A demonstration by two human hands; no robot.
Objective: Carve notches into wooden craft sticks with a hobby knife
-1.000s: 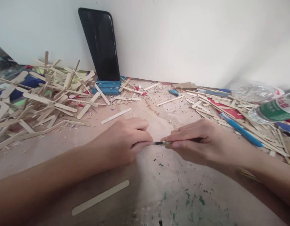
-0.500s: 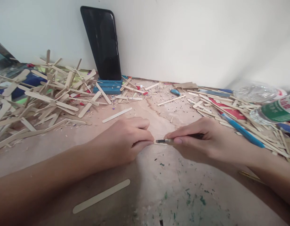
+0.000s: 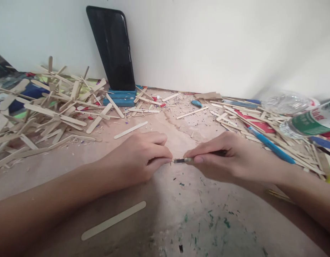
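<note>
My right hand (image 3: 221,157) is closed around a slim craft knife (image 3: 182,160), its dark blade pointing left. Facing it, my left hand (image 3: 150,155) rests on the table with thumb and forefinger pinched together. A small bit of pale wooden stick shows at those fingertips; most of it is hidden by the fingers. The blade tip is right by the left fingertips, and whether it touches them or the wood I cannot tell. Nearer to me, a whole craft stick (image 3: 114,220) lies below my left forearm. Another craft stick (image 3: 131,130) lies beyond my left hand.
A heap of craft sticks (image 3: 55,114) spreads over the left side. Behind it a black phone (image 3: 113,50) leans upright in a blue stand (image 3: 119,98). To the right are more sticks, a blue pen (image 3: 272,144) and a plastic bottle (image 3: 312,121). Shavings litter the tabletop (image 3: 165,221).
The whole view has shifted slightly. The knife has moved a little towards my left fingertips, and the thin sliver of wood under it shows less. Both hands keep their grips.
</note>
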